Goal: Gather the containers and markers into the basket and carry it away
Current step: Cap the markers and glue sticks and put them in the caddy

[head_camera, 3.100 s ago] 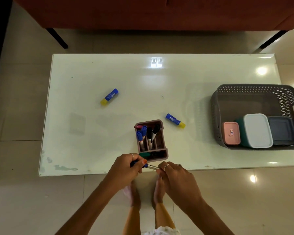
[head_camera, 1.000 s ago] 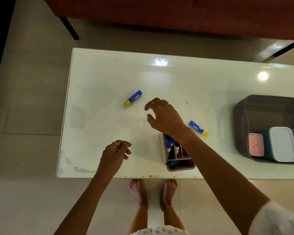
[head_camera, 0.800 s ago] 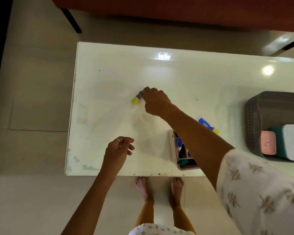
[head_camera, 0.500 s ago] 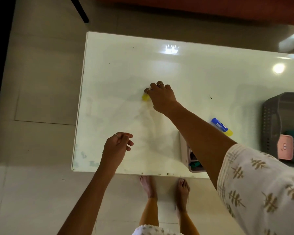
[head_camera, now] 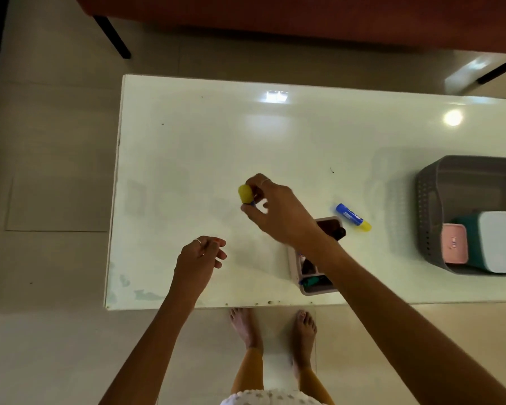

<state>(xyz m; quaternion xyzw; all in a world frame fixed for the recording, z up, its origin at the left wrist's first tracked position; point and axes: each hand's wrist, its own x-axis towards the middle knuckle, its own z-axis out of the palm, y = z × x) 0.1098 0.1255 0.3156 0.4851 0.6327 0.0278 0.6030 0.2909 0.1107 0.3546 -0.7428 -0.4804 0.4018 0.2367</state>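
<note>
Right hand [head_camera: 278, 211] is raised above the white table [head_camera: 187, 135], pinching a blue glue stick with a yellow cap [head_camera: 245, 194] between thumb and fingers; the yellow cap faces the camera and most of the blue body is hidden by the fingers. Left hand [head_camera: 199, 258] hovers over the near part of the table at about 7 o'clock from the right hand, fingers loosely curled, holding nothing.

A second blue glue stick with yellow cap [head_camera: 353, 217] lies flat on the table at 3 o'clock from the right hand, just beside the far end of the pink marker organizer [head_camera: 313, 276]. The organizer sits near the table's near edge, partly covered by the right forearm; a green marker [head_camera: 314, 280] lies in its near compartment, and the other contents are too obscured to identify.

The grey perforated basket [head_camera: 427, 206] stands at the table's right end, well apart from both hands. Inside it, against the near wall: a pink container [head_camera: 454, 244] and, touching it on the right, a teal container with a white lid [head_camera: 500, 244]
</note>
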